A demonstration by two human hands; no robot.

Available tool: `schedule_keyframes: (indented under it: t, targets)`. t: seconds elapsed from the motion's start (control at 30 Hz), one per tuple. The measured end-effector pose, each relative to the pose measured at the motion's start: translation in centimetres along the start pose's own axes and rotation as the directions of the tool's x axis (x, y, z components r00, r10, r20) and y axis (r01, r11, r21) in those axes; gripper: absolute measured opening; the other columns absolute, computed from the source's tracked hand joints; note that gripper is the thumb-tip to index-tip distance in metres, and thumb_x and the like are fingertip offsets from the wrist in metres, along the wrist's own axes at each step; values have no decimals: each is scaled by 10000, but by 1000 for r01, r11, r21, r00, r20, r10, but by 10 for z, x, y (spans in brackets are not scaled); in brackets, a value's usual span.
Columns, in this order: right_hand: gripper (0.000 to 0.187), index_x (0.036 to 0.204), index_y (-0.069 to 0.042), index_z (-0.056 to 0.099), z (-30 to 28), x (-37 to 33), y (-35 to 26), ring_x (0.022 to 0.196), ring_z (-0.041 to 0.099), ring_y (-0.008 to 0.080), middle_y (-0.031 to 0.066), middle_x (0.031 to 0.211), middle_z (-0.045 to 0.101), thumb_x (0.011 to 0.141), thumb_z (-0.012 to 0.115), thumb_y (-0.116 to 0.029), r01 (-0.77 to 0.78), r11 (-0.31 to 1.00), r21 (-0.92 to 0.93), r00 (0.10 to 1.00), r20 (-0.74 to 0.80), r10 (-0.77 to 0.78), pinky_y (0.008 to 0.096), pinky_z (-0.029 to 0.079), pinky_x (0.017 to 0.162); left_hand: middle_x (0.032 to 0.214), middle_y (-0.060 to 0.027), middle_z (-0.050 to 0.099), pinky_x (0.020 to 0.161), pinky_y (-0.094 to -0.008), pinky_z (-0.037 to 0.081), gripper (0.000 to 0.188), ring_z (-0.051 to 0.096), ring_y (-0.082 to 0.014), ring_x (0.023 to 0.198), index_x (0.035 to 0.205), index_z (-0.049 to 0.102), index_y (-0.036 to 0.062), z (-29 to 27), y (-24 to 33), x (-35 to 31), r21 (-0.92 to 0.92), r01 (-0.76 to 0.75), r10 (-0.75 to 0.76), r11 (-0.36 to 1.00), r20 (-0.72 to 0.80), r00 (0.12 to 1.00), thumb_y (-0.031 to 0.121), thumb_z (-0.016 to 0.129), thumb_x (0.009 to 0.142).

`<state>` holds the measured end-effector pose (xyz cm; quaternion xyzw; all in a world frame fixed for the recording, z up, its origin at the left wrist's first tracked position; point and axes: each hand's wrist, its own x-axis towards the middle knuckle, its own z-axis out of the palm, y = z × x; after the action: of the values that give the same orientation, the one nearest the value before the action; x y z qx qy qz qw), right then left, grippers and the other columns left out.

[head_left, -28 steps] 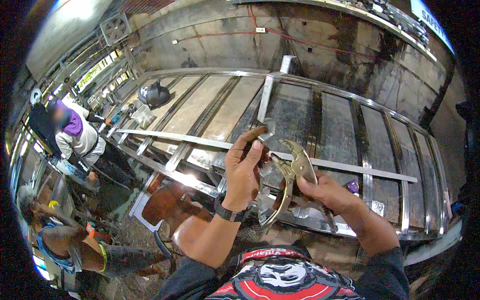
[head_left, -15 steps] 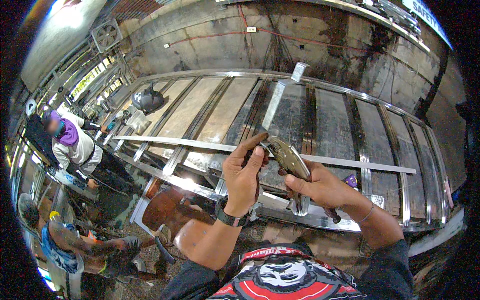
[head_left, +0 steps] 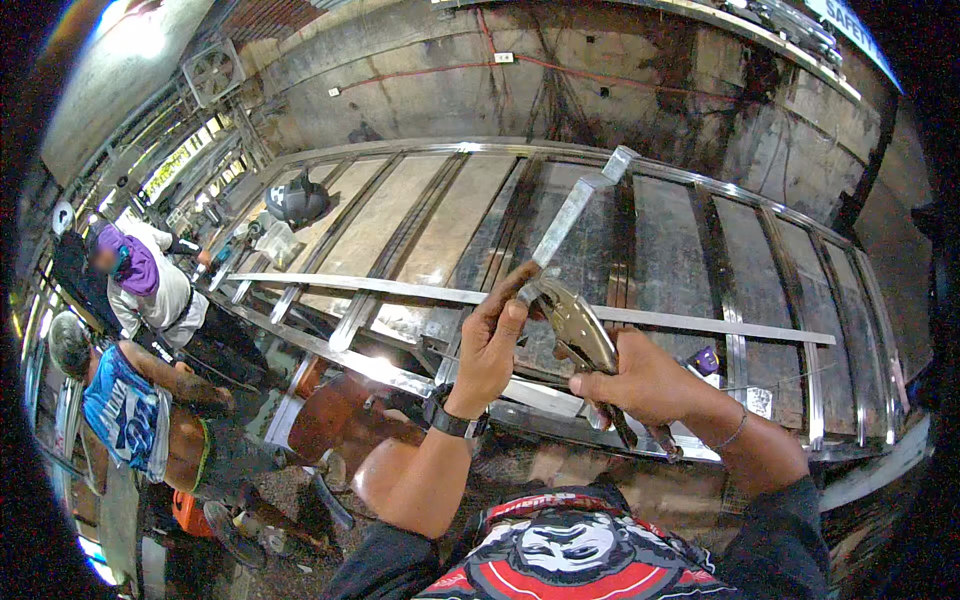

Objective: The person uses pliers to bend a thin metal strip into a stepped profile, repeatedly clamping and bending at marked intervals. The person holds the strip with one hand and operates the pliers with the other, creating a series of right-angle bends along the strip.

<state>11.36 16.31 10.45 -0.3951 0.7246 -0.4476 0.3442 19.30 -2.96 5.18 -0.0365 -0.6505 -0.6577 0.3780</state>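
Head view: a bent metal strip (head_left: 568, 220) is held near the centre of the frame, its lower end pinched between the thumb and fingers of the left hand (head_left: 490, 350). From there the strip is slanted up and to the right, and its far end is stepped in a sharp bend. Locking pliers (head_left: 580, 322) are gripped by the right hand (head_left: 650, 385), whose fingers are wrapped around the handles right of centre; the head of the pliers is brought up beside the left fingertips, at the strip's lower end. Whether the strip is clamped by the pliers cannot be told, as the spot is partly covered. A dark watch (head_left: 455, 415) is worn on the left wrist and a thin bracelet (head_left: 733, 432) on the right.

Behind the hands, the middle of the frame is filled by a large metal frame with crossbars (head_left: 465, 148), across which a long flat bar (head_left: 720, 327) is laid. A black helmet (head_left: 298, 198) is rested on its upper-left part, and a small purple object (head_left: 706, 360) is seen at right. A brown chair (head_left: 325, 412) is placed lower left of centre. Two co-workers are seen at the left edge, one in a purple scarf (head_left: 140, 262), the other in a blue sleeveless top (head_left: 130, 400).
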Motion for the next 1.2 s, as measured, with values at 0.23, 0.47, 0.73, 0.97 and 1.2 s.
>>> schedule_keyframes:
  t: [0.23,0.47,0.73,0.97,1.2]
  targets:
    - [269,666,0,639,8,2,5,450,542,121,39,550,598,853,661,-193,-20,996,83,998,56,15,322,433,434,1289,-176,682,1076,-361,482,549,648,-218,1196,1420,534,-62,-21,-24,-5,-30,102,-98,994,122,988,369,509,1081]
    - [261,659,19,624,15,4,-4,451,592,150,74,561,621,837,658,-170,-64,962,267,993,112,35,329,469,432,1287,-199,677,1070,-397,484,564,653,-253,1189,1401,542,-69,-21,-34,-5,-144,90,-76,986,100,992,383,539,1063]
    - [247,661,22,619,15,12,-4,461,605,160,82,571,624,834,651,-152,-69,962,264,991,126,37,338,485,442,1277,-215,678,1045,-391,500,634,663,-256,1164,1397,533,-82,-18,-31,-3,-149,137,-129,979,63,990,443,554,1041]
    - [256,761,25,648,5,14,-11,488,613,164,90,612,635,861,671,-209,-105,988,115,989,116,91,333,492,464,1170,-160,715,913,-344,547,581,686,-215,1011,1423,523,-42,-22,-35,-3,-190,167,-158,968,59,986,409,539,1059]
    - [456,908,12,678,-24,33,-20,697,596,147,76,731,654,912,710,-443,11,988,-153,999,42,-5,361,494,658,815,38,573,669,-241,481,447,560,-70,729,1392,593,0,-11,-11,11,-306,211,-229,929,-26,973,299,595,1059]
